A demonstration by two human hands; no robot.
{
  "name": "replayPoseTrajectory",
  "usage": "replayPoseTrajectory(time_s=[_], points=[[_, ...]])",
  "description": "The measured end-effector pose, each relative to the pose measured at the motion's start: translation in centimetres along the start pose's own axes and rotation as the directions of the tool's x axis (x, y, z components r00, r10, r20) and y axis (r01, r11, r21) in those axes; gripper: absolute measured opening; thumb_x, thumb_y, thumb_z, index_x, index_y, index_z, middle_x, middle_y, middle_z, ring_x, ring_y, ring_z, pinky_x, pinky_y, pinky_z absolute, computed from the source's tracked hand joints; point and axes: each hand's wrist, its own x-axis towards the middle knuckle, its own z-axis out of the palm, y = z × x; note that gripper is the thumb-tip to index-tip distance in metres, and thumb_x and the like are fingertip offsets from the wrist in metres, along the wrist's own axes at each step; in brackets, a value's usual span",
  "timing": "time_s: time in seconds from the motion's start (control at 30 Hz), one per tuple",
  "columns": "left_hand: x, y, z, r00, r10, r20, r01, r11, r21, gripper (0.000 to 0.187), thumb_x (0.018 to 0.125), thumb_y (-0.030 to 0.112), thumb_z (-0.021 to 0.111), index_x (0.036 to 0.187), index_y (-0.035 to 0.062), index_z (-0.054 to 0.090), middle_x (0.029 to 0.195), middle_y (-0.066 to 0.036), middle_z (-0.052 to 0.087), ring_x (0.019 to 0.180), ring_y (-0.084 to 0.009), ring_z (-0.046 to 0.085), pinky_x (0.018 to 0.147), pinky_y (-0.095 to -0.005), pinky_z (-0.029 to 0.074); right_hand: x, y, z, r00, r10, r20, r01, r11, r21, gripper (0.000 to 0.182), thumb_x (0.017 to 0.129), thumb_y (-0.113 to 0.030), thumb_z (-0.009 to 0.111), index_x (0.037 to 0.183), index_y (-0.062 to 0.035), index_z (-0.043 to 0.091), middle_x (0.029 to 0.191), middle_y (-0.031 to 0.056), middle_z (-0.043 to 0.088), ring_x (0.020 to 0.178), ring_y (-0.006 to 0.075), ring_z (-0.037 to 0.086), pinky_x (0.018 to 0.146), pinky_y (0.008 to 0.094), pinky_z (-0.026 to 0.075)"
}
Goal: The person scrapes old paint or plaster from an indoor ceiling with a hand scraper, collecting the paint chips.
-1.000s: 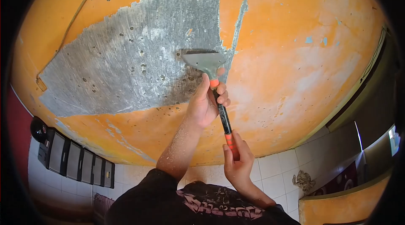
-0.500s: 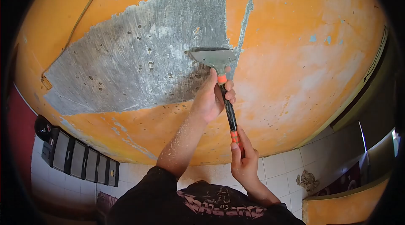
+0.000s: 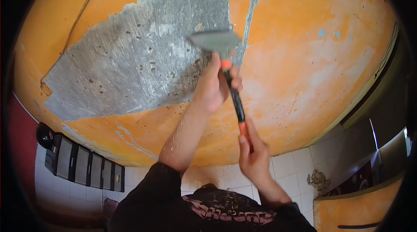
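Observation:
A long-handled scraper point(image 3: 217, 42) with a wide, motion-blurred blade lies against the orange wall point(image 3: 295, 71), at the right part of a bare grey patch point(image 3: 130, 53). Just below the blade, my left hand point(image 3: 215, 86) is wrapped round the upper handle. Lower down, my right hand point(image 3: 254, 153) grips the orange end of the black handle. Pale dust and flakes cling to my left forearm. To the right of the blade runs a narrow grey scraped strip point(image 3: 249, 21).
A cable point(image 3: 80, 12) hangs on the wall at the upper left. Black drawers point(image 3: 87, 164) with a round black object point(image 3: 44, 135) stand at the lower left. A crumpled cloth point(image 3: 318, 180) lies on the white tiles, near a low orange wall point(image 3: 360, 210).
The scraper and both hands have moved up; the blade now sits higher on the wall and is blurred. Both hands still hold the handle. The view has shifted slightly.

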Motion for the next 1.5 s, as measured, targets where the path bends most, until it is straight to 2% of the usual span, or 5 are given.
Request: replayPoseTrajectory(time_s=[0.2, 0.3, 0.4, 0.53, 1.5], points=[[-0.1, -0.2, 1.2, 0.998, 0.028, -0.055, -0.027, 0.999, 0.024, 0.05, 0.102, 0.055, 0.04, 0.126, 0.0123, 0.051, 0.077, -0.001, 0.052, 0.063, -0.0159, 0.049, 0.066, -0.0348, 0.043, 0.3, -2.0, -1.0, 0.974, 0.199, 0.104, -0.196, 0.98, -0.044, 0.048, 0.098, -0.001, 0.055, 0.144, 0.002, 0.045, 0.103, 0.0208, 0.071, 0.073, 0.0154, 0.065, 0.067, 0.0265, 0.051], [-1.0, -1.2, 0.8, 0.995, -0.018, -0.093, 0.019, 1.0, 0.007, 0.051, 0.103, 0.056, 0.038, 0.126, 0.0121, 0.049, 0.074, 0.002, 0.05, 0.059, -0.0135, 0.047, 0.063, -0.032, 0.043, -1.1, 0.3, 0.1, 0.999, -0.047, -0.014, 0.046, 0.999, -0.01, 0.048, 0.098, -0.001, 0.053, 0.145, 0.001, 0.044, 0.088, 0.0148, 0.069, 0.063, 0.0112, 0.054, 0.06, 0.0251, 0.046], [1.5, 0.9, 2.5, 0.995, 0.092, -0.029, -0.088, 0.99, 0.111, 0.05, 0.103, 0.055, 0.038, 0.126, 0.0114, 0.049, 0.074, 0.001, 0.05, 0.06, -0.0141, 0.048, 0.063, -0.0329, 0.044, 1.9, -2.0, -0.8, 0.999, 0.032, 0.017, -0.033, 0.999, 0.025, 0.048, 0.098, -0.001, 0.052, 0.145, 0.0012, 0.043, 0.086, 0.0134, 0.068, 0.065, 0.01, 0.055, 0.06, 0.0247, 0.046], [1.4, 1.7, 4.0, 0.992, 0.093, -0.086, -0.082, 0.988, 0.129, 0.051, 0.103, 0.055, 0.038, 0.125, 0.0104, 0.049, 0.075, 0.001, 0.05, 0.062, -0.0136, 0.048, 0.062, -0.0329, 0.044, 2.3, -4.5, -2.2, 0.963, 0.233, 0.133, -0.237, 0.971, 0.018, 0.049, 0.098, -0.001, 0.052, 0.146, 0.0017, 0.042, 0.106, 0.0201, 0.071, 0.075, 0.0127, 0.062, 0.068, 0.0251, 0.049], [0.1, -0.4, 2.5, 0.986, 0.116, -0.118, -0.102, 0.988, 0.115, 0.05, 0.104, 0.054, 0.039, 0.122, 0.0098, 0.052, 0.071, 0.001, 0.051, 0.057, -0.0128, 0.049, 0.058, -0.0301, 0.042, 0.9, -2.4, -0.9, 0.99, 0.119, 0.077, -0.125, 0.989, 0.077, 0.051, 0.099, -0.003, 0.051, 0.148, 0.002, 0.038, 0.077, 0.0082, 0.058, 0.065, 0.0099, 0.052, 0.06, 0.0257, 0.044]])
